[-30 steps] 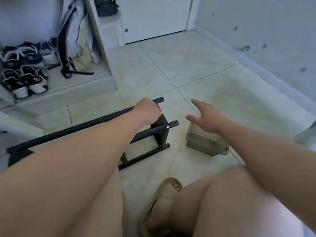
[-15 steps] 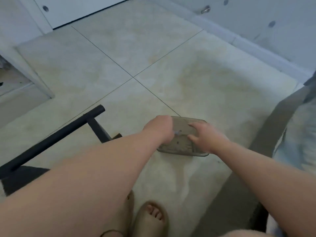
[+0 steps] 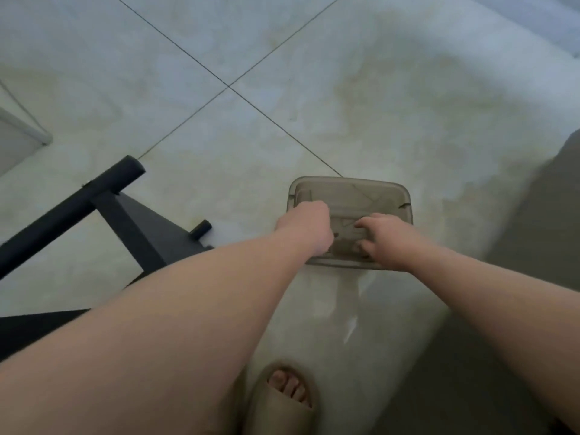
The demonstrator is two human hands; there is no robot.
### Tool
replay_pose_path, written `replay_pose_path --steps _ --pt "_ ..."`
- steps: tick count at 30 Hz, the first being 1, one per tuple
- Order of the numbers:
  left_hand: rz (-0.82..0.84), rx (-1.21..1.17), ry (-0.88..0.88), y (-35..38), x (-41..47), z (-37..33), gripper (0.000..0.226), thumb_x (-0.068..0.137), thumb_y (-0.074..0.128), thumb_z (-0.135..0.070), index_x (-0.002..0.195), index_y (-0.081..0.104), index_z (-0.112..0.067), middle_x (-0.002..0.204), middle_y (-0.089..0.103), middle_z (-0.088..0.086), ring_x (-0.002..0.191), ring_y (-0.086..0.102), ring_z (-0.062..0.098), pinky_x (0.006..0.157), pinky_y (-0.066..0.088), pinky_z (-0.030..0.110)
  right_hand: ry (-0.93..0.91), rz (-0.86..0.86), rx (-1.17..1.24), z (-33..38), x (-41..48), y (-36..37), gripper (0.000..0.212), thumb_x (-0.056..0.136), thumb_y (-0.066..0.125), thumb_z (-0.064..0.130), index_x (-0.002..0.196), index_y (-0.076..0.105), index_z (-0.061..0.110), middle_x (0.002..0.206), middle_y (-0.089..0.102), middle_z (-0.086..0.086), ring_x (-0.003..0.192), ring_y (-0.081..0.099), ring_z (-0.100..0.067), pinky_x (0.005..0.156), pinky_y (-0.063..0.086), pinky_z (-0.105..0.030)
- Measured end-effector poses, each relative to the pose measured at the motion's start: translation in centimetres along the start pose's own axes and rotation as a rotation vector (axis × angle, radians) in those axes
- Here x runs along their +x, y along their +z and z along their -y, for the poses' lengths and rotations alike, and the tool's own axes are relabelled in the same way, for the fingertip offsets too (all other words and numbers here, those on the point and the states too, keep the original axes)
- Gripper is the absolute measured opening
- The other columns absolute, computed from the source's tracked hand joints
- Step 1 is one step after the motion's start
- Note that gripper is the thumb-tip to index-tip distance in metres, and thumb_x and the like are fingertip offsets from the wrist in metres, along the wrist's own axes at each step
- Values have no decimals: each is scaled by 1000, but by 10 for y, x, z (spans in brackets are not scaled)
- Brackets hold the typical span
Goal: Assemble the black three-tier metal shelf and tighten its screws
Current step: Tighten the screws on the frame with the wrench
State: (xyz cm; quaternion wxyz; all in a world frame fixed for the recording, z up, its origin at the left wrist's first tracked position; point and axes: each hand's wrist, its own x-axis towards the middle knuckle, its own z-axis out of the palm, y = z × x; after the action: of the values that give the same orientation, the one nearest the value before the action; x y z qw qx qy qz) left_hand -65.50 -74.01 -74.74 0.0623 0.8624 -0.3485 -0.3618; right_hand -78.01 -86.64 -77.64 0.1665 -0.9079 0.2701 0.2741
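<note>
One smoky, see-through box [image 3: 376, 190] sits on the tiled floor [image 3: 361, 89], open at the top. Faint lines and a small dark speck show through its base; what lies in it is too blurred to name.

Both hands are at the box. The left hand [image 3: 309, 226] is balled over the left rim, knuckles up, fingers tucked out of sight, so I cannot tell whether its grip is on the rim, on something small, or on nothing. The right hand [image 3: 384, 238] reaches down inside with bent fingers [image 3: 365, 226] near the base; whether its grip has closed on anything I cannot tell either.

The black shelf frame [image 3: 138, 227] lies on the floor to the left of the box, apart from it and from both hands. Of it there show one long round bar [image 3: 72, 211], one flat side panel joined under it, and one short tube end [image 3: 201, 229] nearest the box.

One foot in one beige slipper [image 3: 279, 409] stands at the bottom edge.
</note>
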Motion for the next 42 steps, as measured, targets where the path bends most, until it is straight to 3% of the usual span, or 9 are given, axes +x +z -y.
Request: replay_pose_path --steps 5,10,17,21,25,30,32,42 --pt "-13 47 93 -30 -47 5 25 91 54 -15 110 70 -21 119 67 3 111 62 29 93 53 39 -26 -76 55 15 -25 -31 44 98 57 32 140 55 21 140 54 -5 130 51 -27 104 45 -41" --pt "-148 87 153 -73 -123 16 22 92 50 -15 106 65 -24 117 64 0 110 58 25 91 50 38 -116 -130 27 59 -72 -74 46 99 57 38 144 52 28 141 58 -5 129 53 -27 101 48 -41" --pt "-258 106 6 -110 -236 79 22 93 56 -22 115 59 -26 117 56 -2 111 56 22 91 51 43 -366 -164 -50 147 -126 -120 44 99 59 35 142 55 25 138 61 -1 130 52 -24 107 43 -39" --pt "-157 118 -151 -112 -277 126 42 91 62 -26 131 51 -23 125 58 -1 112 56 24 90 51 40 -429 -108 -134 188 -134 -125 50 99 59 39 146 48 28 146 53 2 134 48 -22 110 41 -41" --pt "-71 86 -233 -103 -288 159 48 89 66 -27 133 49 -18 120 61 3 106 58 25 86 51 39 -416 -40 -185 211 -127 -125 53 99 59 38 149 44 28 148 50 0 136 45 -23 109 40 -39" --pt "83 83 -195 -98 -281 179 57 87 72 -34 137 50 -16 123 61 5 100 54 23 80 43 32 -364 43 -121 226 -117 -106 44 96 63 33 138 57 25 134 61 0 119 55 -22 90 41 -29" --pt "122 112 -181 -98 -277 183 56 88 72 -34 136 53 -15 122 63 5 97 55 23 79 43 32 -353 53 -57 227 -115 -102 38 94 66 31 131 63 25 125 64 1 106 56 -20 82 38 -26" --pt "145 225 -134 -103 -275 176 29 93 63 -17 121 62 -6 110 68 11 85 58 25 73 47 31 -353 28 163 223 -115 -105 14 88 76 22 100 72 26 91 63 6 87 57 -14 72 39 -26"
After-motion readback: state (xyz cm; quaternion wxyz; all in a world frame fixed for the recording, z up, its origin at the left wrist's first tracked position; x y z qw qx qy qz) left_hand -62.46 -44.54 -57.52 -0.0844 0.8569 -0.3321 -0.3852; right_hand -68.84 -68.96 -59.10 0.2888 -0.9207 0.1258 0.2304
